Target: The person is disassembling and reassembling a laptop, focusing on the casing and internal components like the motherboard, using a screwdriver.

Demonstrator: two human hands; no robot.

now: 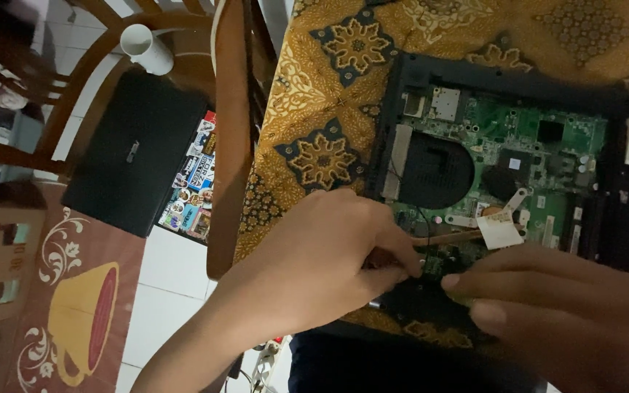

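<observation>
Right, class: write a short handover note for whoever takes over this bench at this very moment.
Left hand: pinching a thin tool, tip at the lower edge of the green motherboard.
Right hand: fingers resting on the opened laptop base, beside the tool tip.
Laptop base lies on the patterned cloth.
Done: cover is off, board, round fan and copper heat pipe exposed.
Left: board remains seated in the base.
</observation>
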